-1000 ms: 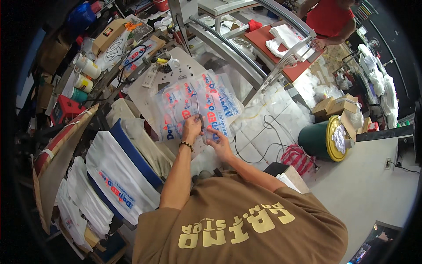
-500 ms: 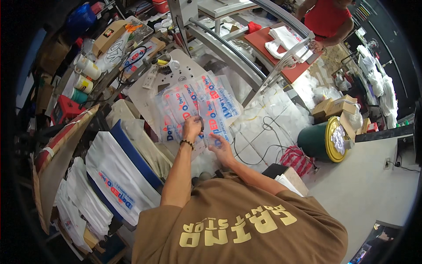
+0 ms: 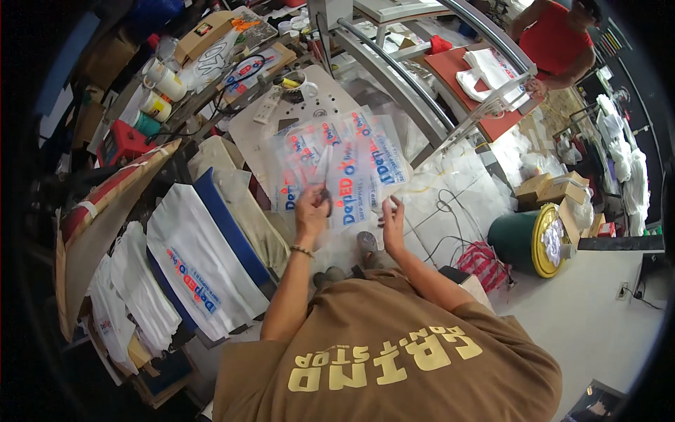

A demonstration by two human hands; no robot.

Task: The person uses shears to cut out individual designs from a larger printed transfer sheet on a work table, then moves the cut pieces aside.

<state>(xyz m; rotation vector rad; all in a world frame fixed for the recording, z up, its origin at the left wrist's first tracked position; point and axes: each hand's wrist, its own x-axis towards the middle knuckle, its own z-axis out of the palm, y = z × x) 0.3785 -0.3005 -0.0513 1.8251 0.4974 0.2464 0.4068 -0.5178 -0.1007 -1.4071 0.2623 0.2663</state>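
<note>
The person's left hand (image 3: 310,213), a bracelet at the wrist, is closed around the handles of a pair of scissors (image 3: 324,170), whose blades point toward 12 o'clock; that hold seems chosen to keep the tips away from the body. The right hand (image 3: 392,221) sits at about 3 o'clock from the left, its fingers loosely curled beside the film's near edge. Whether its grip is pinching anything, or touches the film at all, one cannot tell.

The overlapping clear film sheets (image 3: 349,199), printed in red and blue, lie between 11 and 12 o'clock from the person's chest, spread across the tabletop (image 3: 245,135) and reaching past its near edge, probably so that both hands get at the border easily. A white mug (image 3: 309,90) and a white power strip (image 3: 267,108) stand beyond them toward 11 o'clock, perhaps set there to leave the near part to the film
</note>
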